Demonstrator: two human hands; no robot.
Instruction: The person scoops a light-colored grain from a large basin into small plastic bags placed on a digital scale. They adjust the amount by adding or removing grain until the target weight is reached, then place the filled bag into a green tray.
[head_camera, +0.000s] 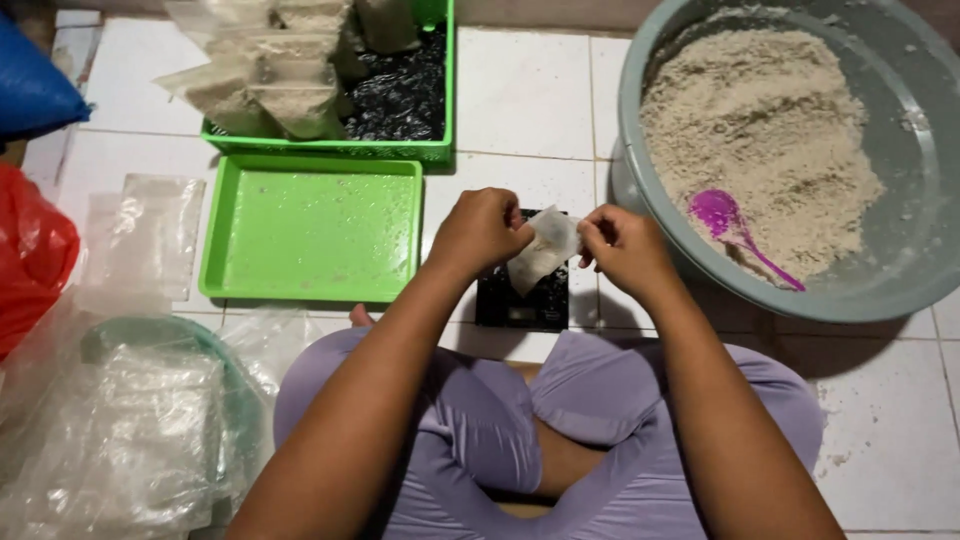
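Both hands' grip on small bag (545, 245), powder (755, 140) in grey basin (900, 290)

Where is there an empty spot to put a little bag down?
The flat green tray left of both hands is bare. White floor tiles between the green basket and the grey basin are free too. It is crowded at left, with plastic bags, and under the left hand and right hand, where the small bag hangs over the black scale.

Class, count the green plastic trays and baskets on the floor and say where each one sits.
2. A shallow green tray lies left of the hands; a green basket holding filled bags sits just behind it. Others may be hidden beyond the frame.
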